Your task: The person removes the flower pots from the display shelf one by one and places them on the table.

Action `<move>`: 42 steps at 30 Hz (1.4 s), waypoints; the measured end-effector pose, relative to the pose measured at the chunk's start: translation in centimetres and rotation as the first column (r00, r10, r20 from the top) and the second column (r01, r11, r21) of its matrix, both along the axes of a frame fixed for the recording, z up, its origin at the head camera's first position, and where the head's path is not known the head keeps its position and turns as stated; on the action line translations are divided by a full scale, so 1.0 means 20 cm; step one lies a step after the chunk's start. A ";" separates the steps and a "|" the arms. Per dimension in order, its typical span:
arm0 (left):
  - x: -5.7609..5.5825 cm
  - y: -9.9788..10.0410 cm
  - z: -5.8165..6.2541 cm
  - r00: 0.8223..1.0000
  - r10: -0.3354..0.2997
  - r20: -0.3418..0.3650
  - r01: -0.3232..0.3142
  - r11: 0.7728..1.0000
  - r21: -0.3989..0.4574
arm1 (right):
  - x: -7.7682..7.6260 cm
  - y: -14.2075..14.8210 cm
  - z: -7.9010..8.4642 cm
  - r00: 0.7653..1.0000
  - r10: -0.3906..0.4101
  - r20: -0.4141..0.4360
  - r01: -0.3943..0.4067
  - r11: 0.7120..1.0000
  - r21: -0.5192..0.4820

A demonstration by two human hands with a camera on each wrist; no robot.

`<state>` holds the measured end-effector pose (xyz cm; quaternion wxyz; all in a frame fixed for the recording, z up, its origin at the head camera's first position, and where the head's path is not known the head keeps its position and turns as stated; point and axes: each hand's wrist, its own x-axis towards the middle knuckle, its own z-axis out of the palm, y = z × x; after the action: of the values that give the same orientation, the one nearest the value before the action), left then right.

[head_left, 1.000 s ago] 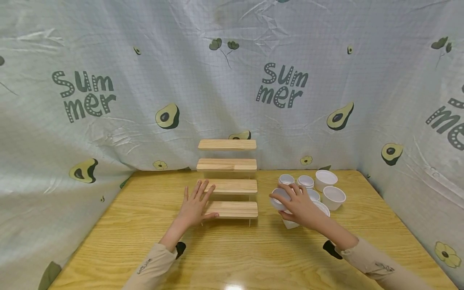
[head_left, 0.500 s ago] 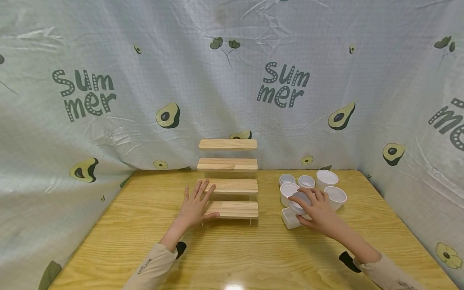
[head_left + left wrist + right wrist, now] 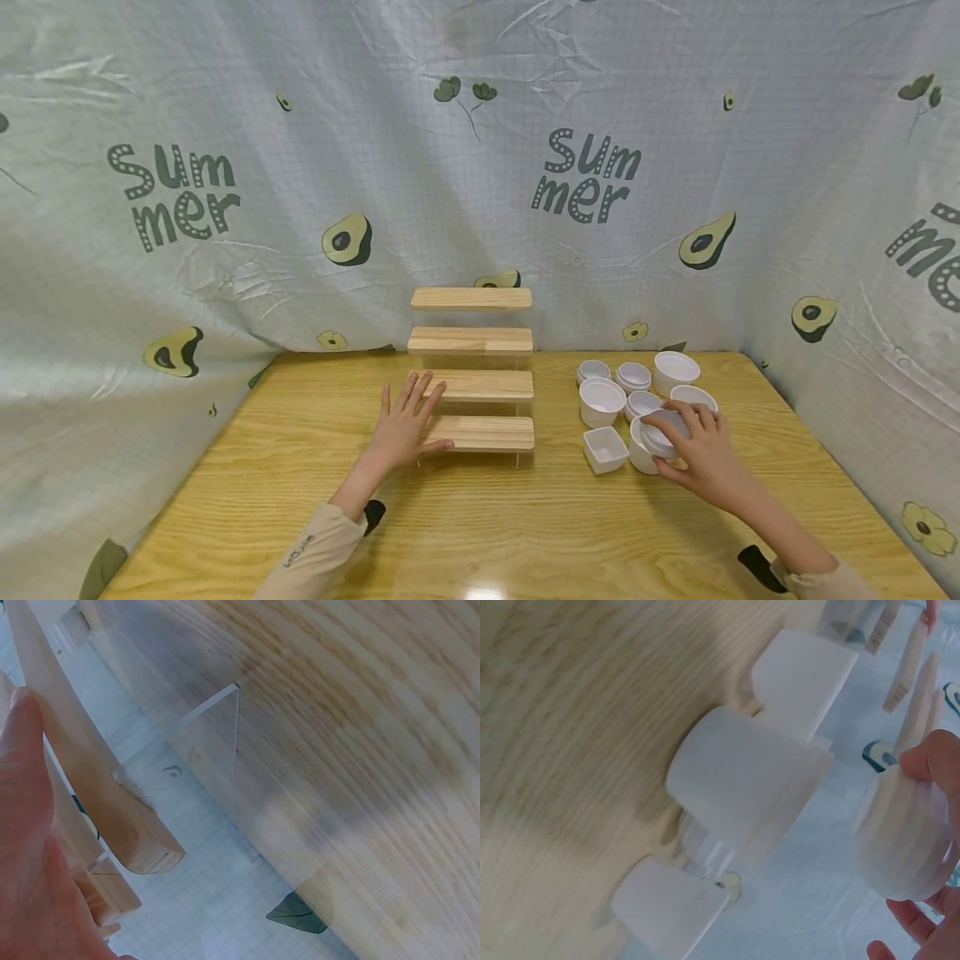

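Note:
My left hand (image 3: 399, 432) rests with spread, straight fingers on the left end of a four-tier wooden display stand (image 3: 480, 433). In the left wrist view, part of that hand lies along the stand's boards (image 3: 97, 765), with a clear support (image 3: 202, 742) below. My right hand (image 3: 705, 457) pinches a small round white bowl (image 3: 663, 432) between thumb and fingers. The bowl is held above a white cup (image 3: 642, 457) and overlaps it in the head view. Ribbed-looking bands show on the bowl's side (image 3: 904, 832) in the right wrist view.
Left of that cup stand a square white cup (image 3: 605, 450) and a round white cup (image 3: 602, 402). Several more white containers (image 3: 675, 371) stand behind, to the right of the stand. A patterned cloth (image 3: 480, 183) hangs behind the wooden table (image 3: 465, 533).
My right hand has carried the white bowl rightward and slightly toward me, from beside the stand to over the front cup. The left hand has stayed in place.

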<state>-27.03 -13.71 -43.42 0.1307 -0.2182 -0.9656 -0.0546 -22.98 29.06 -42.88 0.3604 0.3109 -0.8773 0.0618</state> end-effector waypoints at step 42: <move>0.01 0.01 0.00 1.000 0.004 -0.021 -0.004 1.000 -0.005 | 0.01 0.35 -0.12 0.989 -0.147 0.016 0.146 0.987 0.065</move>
<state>-26.75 -13.56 -43.35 0.1406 -0.2173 -0.9647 -0.0494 -22.80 36.01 -45.37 0.3449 0.2564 -0.9029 0.0105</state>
